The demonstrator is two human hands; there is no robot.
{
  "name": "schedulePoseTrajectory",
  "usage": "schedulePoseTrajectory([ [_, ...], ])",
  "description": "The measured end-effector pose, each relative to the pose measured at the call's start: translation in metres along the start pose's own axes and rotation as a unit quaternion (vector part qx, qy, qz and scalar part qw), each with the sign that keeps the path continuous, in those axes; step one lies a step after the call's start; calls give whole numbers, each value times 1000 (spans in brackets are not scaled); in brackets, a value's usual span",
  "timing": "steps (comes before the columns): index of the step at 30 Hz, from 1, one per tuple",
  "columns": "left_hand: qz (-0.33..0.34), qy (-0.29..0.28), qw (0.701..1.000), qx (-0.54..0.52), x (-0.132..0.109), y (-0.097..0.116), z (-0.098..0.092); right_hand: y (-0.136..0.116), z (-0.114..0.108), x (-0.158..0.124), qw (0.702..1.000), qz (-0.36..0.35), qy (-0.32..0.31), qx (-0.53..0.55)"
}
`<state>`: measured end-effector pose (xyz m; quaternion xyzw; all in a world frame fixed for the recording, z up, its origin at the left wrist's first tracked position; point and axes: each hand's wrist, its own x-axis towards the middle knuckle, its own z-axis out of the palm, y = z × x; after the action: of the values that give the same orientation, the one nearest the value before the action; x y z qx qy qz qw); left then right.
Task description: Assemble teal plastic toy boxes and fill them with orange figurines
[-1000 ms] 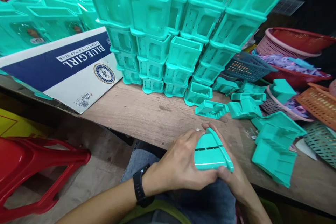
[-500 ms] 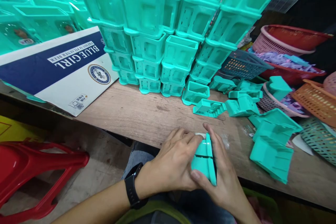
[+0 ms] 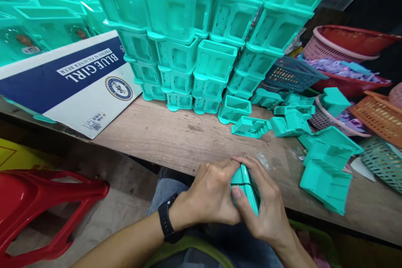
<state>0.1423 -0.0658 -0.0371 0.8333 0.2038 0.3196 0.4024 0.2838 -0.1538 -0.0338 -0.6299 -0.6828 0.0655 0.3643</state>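
Between my two hands, at the table's front edge, is a teal plastic piece (image 3: 246, 188) with a dark seam across it. My left hand (image 3: 210, 192) is closed around its left side, fingers curled over the far end. On its right side my right hand (image 3: 265, 201) grips it, the thumb pressed on the near face and the fingers along the outer edge. Much of the piece is hidden by my hands. Past them, a teal part with small steps (image 3: 250, 127) lies on the table next to an upright teal box (image 3: 235, 109).
Stacked teal boxes (image 3: 176, 54) rise at the back. Left stands a white and blue carton (image 3: 94, 83); below it is a red stool (image 3: 56, 205). More teal parts (image 3: 326, 180) lie at right, near an orange basket (image 3: 381, 117). Clear plastic scrap (image 3: 262, 160) lies beyond my right hand.
The teal piece has turned and tilted in my hands, showing less of its face. My right fingers have closed over its far end, and my right thumb has moved up onto its face.
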Motion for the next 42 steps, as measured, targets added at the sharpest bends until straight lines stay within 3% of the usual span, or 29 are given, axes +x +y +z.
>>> schedulePoseTrajectory([
  [7,-29,-21,999,-4,-4,1,-6,6,-7,6,1000,-9,-7,4],
  [12,-36,-2,988,-148,-3,-7,-21,19,-13,5,989,75,78,101],
  [15,-55,8,977,-204,-2,-3,-22,24,-14,3,979,93,82,161],
  [19,-66,35,982,-171,-3,0,-14,21,-17,3,995,14,84,44],
  [23,-51,48,986,-148,-4,-6,-13,18,-25,5,996,-60,-4,-72],
  [30,-79,22,990,-111,-2,-11,-22,30,-34,8,994,-28,-80,-72],
  [36,-96,16,989,-110,3,-14,-22,25,-27,12,994,-12,-79,-78],
  [42,-68,5,990,-126,5,-11,-21,29,-21,14,993,-70,-16,-94],
])
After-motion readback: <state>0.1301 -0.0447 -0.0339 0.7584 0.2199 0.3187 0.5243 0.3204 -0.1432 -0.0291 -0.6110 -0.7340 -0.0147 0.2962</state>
